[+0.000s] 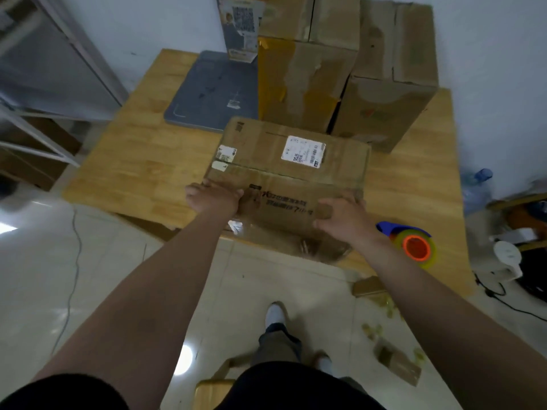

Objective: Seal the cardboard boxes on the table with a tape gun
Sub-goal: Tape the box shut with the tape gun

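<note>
Left hand (pixel 213 199) and right hand (pixel 343 220): fingers clamped on box (pixel 290 173) at table (pixel 133 161) near edge. Seam looks untaped, tape gun (pixel 414 244) idle at near right corner. I judge sealing not begun.

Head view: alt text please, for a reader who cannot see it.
The left hand and right hand grip the near edge of a labelled cardboard box on a wooden table. A tape gun lies untouched to its right, and taller boxes stand behind it.
</note>
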Demonstrator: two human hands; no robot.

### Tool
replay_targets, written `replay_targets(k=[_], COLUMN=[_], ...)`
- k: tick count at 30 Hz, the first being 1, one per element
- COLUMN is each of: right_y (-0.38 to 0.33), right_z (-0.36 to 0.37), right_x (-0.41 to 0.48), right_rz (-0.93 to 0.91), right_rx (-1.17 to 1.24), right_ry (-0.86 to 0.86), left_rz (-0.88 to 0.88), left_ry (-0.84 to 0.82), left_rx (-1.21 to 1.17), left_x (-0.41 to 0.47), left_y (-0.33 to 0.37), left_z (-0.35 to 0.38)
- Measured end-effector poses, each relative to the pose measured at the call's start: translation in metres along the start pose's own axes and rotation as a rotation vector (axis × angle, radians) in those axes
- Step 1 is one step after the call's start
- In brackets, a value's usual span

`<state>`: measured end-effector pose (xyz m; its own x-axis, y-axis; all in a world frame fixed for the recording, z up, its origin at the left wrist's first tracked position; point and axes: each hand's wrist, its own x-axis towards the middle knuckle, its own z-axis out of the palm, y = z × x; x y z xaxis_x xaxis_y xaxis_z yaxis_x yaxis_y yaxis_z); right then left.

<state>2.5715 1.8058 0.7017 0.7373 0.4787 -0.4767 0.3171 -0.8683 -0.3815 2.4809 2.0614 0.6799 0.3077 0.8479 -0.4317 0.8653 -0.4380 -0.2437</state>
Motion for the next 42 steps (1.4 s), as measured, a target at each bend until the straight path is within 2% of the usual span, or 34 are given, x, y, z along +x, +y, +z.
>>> replay_targets(k=[3, 8, 13, 17, 21, 24, 27, 29, 34, 38, 42], right_y=[0.016, 0.037, 0.037, 0.017, -0.015, -0.04, -0.058, -0.066, -0.058, -0.025, -0.004], right_z=[0.012, 0.018, 0.022, 0.016, 0.012, 0.019, 0.035, 0.046, 0.057, 0.046, 0.039], right_x=[-0.013, -0.044, -0.063, -0.064, -0.049, -0.037, -0.024, -0.018, -0.013, -0.017, -0.03], right_rz=[-0.033, -0.085, -0.102, -0.168, -0.167, -0.125, -0.1, -0.086, -0.005, 0.14, 0.279], right_rx=[0.019, 0.08, 0.219, 0.277, 0.327, 0.238, 0.109, 0.087, 0.132, 0.069, 0.045], right_ry=[-0.01, -0.036, -0.062, -0.034, -0.018, -0.076, -0.149, -0.161, -0.094, -0.052, -0.017], left_rz=[0.011, 0.119, 0.374, 0.493, 0.55, 0.535, 0.533, 0.53, 0.637, 0.831, 0.924], left_ry=[-0.073, -0.02, 0.04, -0.024, 0.124, 0.176, 0.132, 0.038, -0.056, -0.181, -0.155], left_rx=[0.026, 0.008, -0.112, -0.157, -0.117, -0.157, -0.276, -0.346, -0.086, 0.054, 0.124], left_x=[-0.027, -0.083, -0.117, -0.087, -0.048, -0.017, 0.023, 0.045, 0.054, 0.019, -0.017], left_y=[-0.003, -0.011, -0.018, -0.023, -0.036, -0.049, -0.064, -0.074, -0.077, -0.057, -0.034], left_z=[0.018, 0.042, 0.049, 0.036, 0.016, 0.004, -0.006, -0.011, -0.014, 0.002, 0.024])
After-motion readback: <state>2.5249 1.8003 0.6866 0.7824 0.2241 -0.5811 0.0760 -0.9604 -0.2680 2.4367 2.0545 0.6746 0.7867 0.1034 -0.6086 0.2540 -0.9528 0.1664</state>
